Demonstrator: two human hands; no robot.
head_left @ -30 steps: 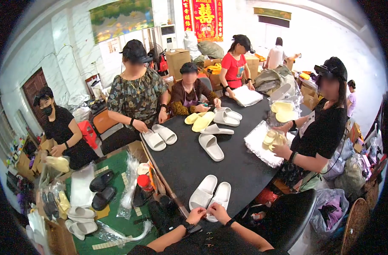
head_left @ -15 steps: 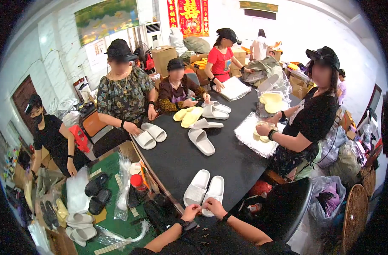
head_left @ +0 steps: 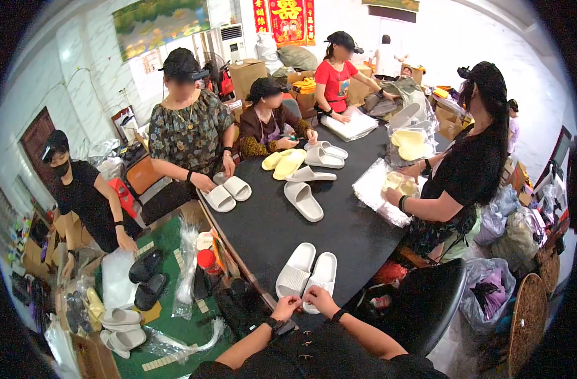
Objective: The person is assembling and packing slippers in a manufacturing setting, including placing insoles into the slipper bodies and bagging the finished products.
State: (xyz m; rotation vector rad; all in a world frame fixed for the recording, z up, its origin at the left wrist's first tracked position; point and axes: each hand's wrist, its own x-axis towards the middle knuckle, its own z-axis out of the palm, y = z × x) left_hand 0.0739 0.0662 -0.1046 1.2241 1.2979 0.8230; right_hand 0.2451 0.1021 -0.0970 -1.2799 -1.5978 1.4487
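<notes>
A pair of light grey slippers lies at the near end of the dark table, toes pointing away from me: the left slipper [head_left: 297,266] and the right slipper [head_left: 324,273]. My left hand [head_left: 286,307] is at the heel of the left slipper, its fingers pinched together. Over the heel of the right slipper is my right hand [head_left: 321,300], also in a pinch. The fingertips of both hands face each other just in front of my body. Whatever lies between them is too small to make out.
On the black table [head_left: 250,234] lie more grey slippers [head_left: 304,201] and yellow slippers [head_left: 284,163]. Co-workers stand or sit around it. At left a green-topped table [head_left: 175,335] holds black slippers [head_left: 151,290], a red-lidded jar [head_left: 207,260] and plastic ties [head_left: 186,271]. A black chair [head_left: 421,309] stands at right.
My hands stay pinched by the slipper heels, almost in place. The view has shifted slightly. The seated co-worker has turned their head, and the person at far left has reached toward the clear bags.
</notes>
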